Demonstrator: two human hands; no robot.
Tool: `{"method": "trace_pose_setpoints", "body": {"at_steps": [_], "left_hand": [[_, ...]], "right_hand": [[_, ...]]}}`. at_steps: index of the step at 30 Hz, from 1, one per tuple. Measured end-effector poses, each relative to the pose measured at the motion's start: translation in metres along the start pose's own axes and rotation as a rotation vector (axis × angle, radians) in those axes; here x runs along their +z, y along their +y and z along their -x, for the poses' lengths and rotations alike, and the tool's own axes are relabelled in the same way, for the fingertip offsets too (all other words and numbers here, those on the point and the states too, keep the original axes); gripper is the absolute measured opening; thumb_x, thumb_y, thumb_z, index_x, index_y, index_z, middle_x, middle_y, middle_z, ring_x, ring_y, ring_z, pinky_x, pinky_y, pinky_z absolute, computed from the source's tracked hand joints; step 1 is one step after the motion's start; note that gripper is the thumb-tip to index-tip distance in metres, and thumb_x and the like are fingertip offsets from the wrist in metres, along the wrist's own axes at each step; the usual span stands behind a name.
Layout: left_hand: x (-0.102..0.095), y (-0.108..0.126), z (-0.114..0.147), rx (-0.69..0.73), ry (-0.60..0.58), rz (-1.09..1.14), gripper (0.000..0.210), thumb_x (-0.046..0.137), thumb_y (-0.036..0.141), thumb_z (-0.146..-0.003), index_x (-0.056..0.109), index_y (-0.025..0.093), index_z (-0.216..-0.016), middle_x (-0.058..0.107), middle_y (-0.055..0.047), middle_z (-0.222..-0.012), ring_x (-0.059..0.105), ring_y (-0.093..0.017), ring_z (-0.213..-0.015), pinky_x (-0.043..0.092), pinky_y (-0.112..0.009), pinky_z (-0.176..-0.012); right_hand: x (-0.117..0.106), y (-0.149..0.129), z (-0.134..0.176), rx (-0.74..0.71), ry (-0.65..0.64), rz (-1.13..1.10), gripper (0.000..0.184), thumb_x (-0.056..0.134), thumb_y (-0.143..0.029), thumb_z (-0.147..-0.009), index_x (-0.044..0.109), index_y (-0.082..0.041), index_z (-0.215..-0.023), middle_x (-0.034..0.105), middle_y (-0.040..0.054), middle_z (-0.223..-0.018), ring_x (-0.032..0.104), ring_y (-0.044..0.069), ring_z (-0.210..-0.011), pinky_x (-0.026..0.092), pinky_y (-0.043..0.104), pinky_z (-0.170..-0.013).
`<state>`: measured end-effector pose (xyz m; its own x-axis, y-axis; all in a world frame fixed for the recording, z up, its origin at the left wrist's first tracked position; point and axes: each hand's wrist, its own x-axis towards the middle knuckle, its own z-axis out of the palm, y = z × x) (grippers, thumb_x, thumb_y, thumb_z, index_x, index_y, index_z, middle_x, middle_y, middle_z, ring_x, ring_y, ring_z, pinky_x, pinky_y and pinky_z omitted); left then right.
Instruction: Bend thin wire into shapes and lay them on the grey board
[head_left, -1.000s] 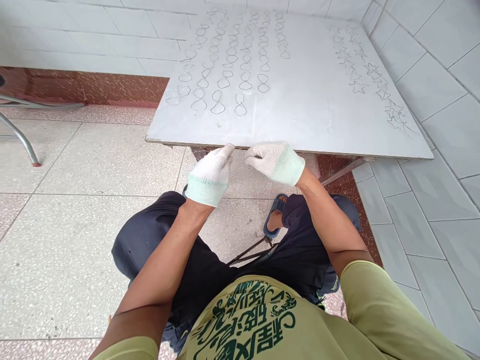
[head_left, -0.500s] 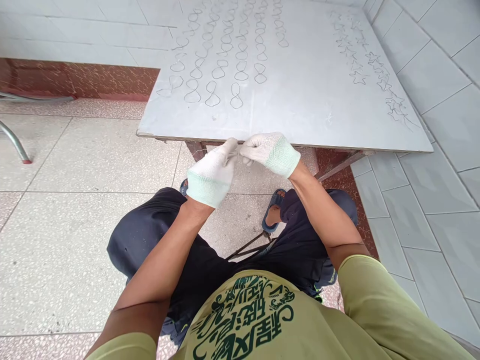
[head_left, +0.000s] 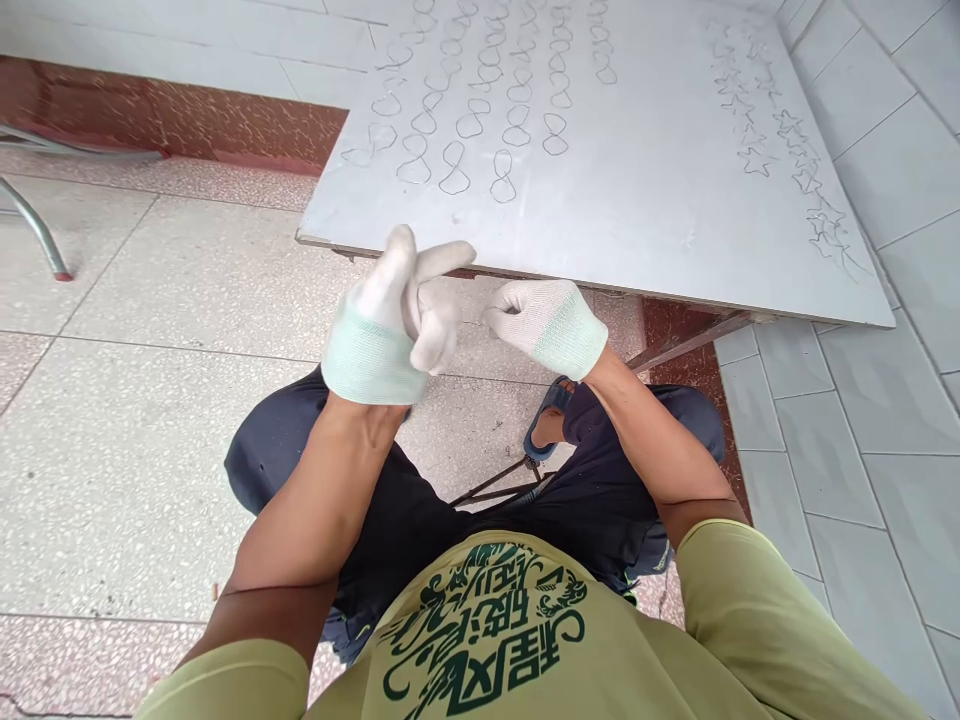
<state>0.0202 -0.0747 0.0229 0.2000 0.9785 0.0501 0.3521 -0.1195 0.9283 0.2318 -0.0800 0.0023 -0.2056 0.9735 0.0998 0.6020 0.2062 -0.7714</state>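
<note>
My left hand [head_left: 405, 310], in a white knit glove with a pale green cuff, is just in front of the board's near edge. Its fingers are spread apart and hold nothing that I can see. To its right, my right hand [head_left: 547, 318], gloved the same way, is closed in a pinch below the edge. A thin wire seems to be in that pinch, but most of it is hidden or too fine to follow. On the white board [head_left: 637, 210] lie rows of figure-eight wire shapes [head_left: 503, 177] and, at the right, star-shaped wire pieces [head_left: 756, 160].
Wooden supports [head_left: 694, 340] stand beneath the board. Grey tiled wall [head_left: 885, 420] runs along the right side. A curved metal leg [head_left: 37, 230] rests on the speckled floor [head_left: 165, 460] at far left. Between my knees there is a dark metal frame [head_left: 495, 485].
My left hand has come away from the right one, moved left and spread its fingers. The right hand keeps its pinch. The view has shifted slightly, turning the board.
</note>
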Motion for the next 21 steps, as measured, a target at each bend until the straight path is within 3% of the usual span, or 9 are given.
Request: {"method": "trace_pose_setpoints", "body": {"at_steps": [2,4,6,8,10,13,15,18,21], "left_hand": [[-0.008,0.006,0.001,-0.039,0.002,0.129,0.101,0.004,0.080,-0.122,0.079,0.022,-0.156,0.084,-0.008,-0.085,0.056,-0.014,-0.045,0.051,-0.033,-0.051],[-0.014,0.011,0.003,0.038,0.107,0.258,0.100,0.005,0.073,-0.125,0.082,0.013,-0.148,0.084,-0.009,-0.089,0.066,-0.015,-0.052,0.059,-0.035,-0.060],[-0.020,0.013,0.005,0.193,0.318,0.227,0.067,0.039,0.057,-0.127,0.087,0.010,-0.131,0.090,-0.013,-0.101,0.085,-0.023,-0.077,0.071,-0.043,-0.083],[-0.026,0.010,0.002,0.276,0.399,-0.069,0.030,0.072,0.034,-0.113,0.089,0.018,-0.131,0.092,-0.011,-0.129,0.088,-0.032,-0.126,0.064,-0.053,-0.123],[-0.032,0.003,-0.006,0.356,0.266,-0.465,0.035,0.080,0.026,-0.105,0.089,0.028,-0.139,0.087,-0.006,-0.151,0.076,-0.039,-0.152,0.052,-0.058,-0.139],[-0.037,-0.011,-0.024,0.523,-0.047,-0.797,0.029,0.078,0.024,-0.104,0.090,0.031,-0.130,0.089,-0.004,-0.142,0.080,-0.040,-0.140,0.054,-0.062,-0.133],[-0.038,-0.018,-0.034,0.611,-0.170,-0.938,0.027,0.071,0.023,-0.106,0.091,0.027,-0.124,0.091,-0.007,-0.132,0.083,-0.038,-0.128,0.054,-0.063,-0.129],[-0.040,-0.025,-0.039,0.586,-0.342,-0.997,0.039,0.055,0.027,-0.116,0.094,0.026,-0.120,0.091,-0.009,-0.115,0.082,-0.032,-0.111,0.061,-0.051,-0.108],[-0.045,-0.030,-0.035,0.492,-0.418,-0.843,0.044,0.052,0.032,-0.117,0.095,0.029,-0.121,0.087,-0.007,-0.100,0.079,-0.027,-0.098,0.059,-0.041,-0.094]], "right_hand": [[0.003,0.002,-0.001,0.012,0.006,-0.006,0.030,0.071,-0.029,-0.103,0.072,-0.024,-0.073,0.082,0.0015,-0.087,0.076,0.021,-0.090,0.057,0.034,-0.094],[0.003,0.004,-0.002,0.040,0.018,-0.028,0.029,0.071,-0.030,-0.103,0.073,-0.024,-0.074,0.083,0.0018,-0.087,0.077,0.021,-0.092,0.059,0.035,-0.095],[0.001,0.004,-0.004,0.078,0.010,-0.084,0.029,0.071,-0.030,-0.102,0.074,-0.024,-0.074,0.083,0.0021,-0.086,0.078,0.021,-0.091,0.060,0.035,-0.096],[-0.002,0.003,-0.005,0.115,-0.017,-0.176,0.028,0.072,-0.030,-0.101,0.074,-0.024,-0.074,0.084,0.0024,-0.085,0.079,0.020,-0.089,0.062,0.035,-0.095],[-0.005,0.001,-0.005,0.140,-0.036,-0.286,0.026,0.073,-0.030,-0.101,0.075,-0.024,-0.075,0.085,0.0026,-0.085,0.079,0.019,-0.086,0.064,0.034,-0.093],[-0.006,0.003,-0.006,0.141,-0.041,-0.446,0.024,0.077,-0.033,-0.101,0.076,-0.024,-0.079,0.085,0.0022,-0.083,0.078,0.018,-0.081,0.067,0.033,-0.087],[-0.005,0.007,-0.008,0.142,-0.064,-0.524,0.024,0.080,-0.034,-0.100,0.075,-0.024,-0.080,0.084,0.0017,-0.080,0.077,0.017,-0.077,0.068,0.033,-0.084],[-0.002,0.016,-0.014,0.161,-0.151,-0.586,0.027,0.082,-0.033,-0.099,0.072,-0.023,-0.076,0.082,0.0010,-0.076,0.075,0.015,-0.070,0.068,0.031,-0.079],[-0.001,0.024,-0.018,0.159,-0.214,-0.594,0.026,0.084,-0.032,-0.097,0.073,-0.023,-0.076,0.081,0.0002,-0.074,0.073,0.015,-0.068,0.068,0.030,-0.076]]}}
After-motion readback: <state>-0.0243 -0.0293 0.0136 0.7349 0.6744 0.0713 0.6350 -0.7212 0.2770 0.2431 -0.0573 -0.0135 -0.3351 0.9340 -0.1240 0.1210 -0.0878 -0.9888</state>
